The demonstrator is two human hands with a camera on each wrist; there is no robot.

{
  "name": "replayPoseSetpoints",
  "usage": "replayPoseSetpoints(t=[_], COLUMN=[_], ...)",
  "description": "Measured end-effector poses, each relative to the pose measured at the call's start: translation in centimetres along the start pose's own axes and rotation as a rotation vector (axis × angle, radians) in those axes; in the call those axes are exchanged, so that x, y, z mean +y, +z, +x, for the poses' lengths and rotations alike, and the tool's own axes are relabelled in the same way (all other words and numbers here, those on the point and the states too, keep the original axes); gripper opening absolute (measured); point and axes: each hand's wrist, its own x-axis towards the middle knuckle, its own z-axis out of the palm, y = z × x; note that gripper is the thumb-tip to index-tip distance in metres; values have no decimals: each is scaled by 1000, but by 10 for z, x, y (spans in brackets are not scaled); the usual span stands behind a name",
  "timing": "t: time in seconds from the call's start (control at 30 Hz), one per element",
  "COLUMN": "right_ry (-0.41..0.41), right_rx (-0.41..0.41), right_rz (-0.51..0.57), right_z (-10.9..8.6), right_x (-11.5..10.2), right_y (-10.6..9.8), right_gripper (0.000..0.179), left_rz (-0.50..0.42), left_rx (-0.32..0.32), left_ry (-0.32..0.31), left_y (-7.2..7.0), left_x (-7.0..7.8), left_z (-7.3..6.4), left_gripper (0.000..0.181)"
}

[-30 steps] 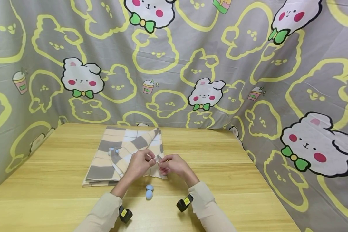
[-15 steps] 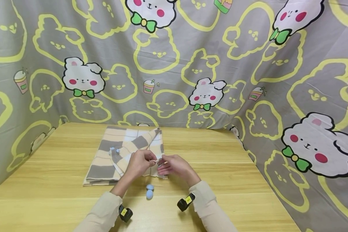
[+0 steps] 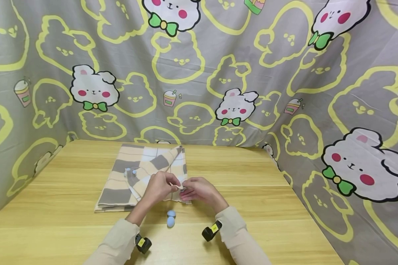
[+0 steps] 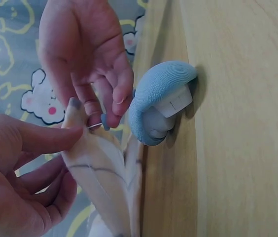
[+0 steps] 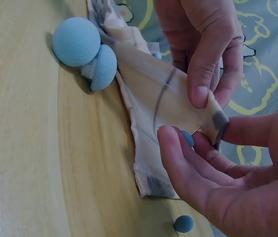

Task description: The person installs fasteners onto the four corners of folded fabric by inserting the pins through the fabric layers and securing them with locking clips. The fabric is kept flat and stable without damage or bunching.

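Observation:
My left hand pinches a corner of the plaid cloth between thumb and fingertips, lifting it off the table. At that corner my right hand holds a pin with a small blue head; its thin metal shaft points at the cloth edge. In the left wrist view the pin's shaft meets the cloth beside my left fingertips. Two blue dome-capped clips with pale undersides lie together on the table, in front of the cloth and between my forearms.
Folded in layers, the cloth lies on the wooden table, with small blue-topped pieces on its left part. A small blue ball sits near the cloth's edge in the right wrist view. A patterned curtain hangs behind the table.
The right fingers have shifted slightly around the cloth corner, and the lifted corner has turned a little. The left hand, the clips and the rest of the cloth stay put.

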Motion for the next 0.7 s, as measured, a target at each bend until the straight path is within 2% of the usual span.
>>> replayPoseSetpoints(t=[0.2, 0.43, 0.53, 0.7], right_ry=[3, -2, -2, 1], right_rx=[-12, -12, -7, 1], right_rz=[4, 7, 0, 0], right_z=[-1, 0, 0, 1], right_x=[-1, 0, 0, 2], right_y=[0, 0, 0, 0], right_gripper=[23, 18, 16, 14], left_rz=[-9, -35, -32, -27], left_rx=[-31, -116, -141, -176], left_ry=[-8, -17, -40, -86], left_y=[-3, -13, -16, -18], left_x=[1, 1, 0, -3], left_z=[-1, 0, 1, 1], left_gripper=[18, 11, 7, 13])
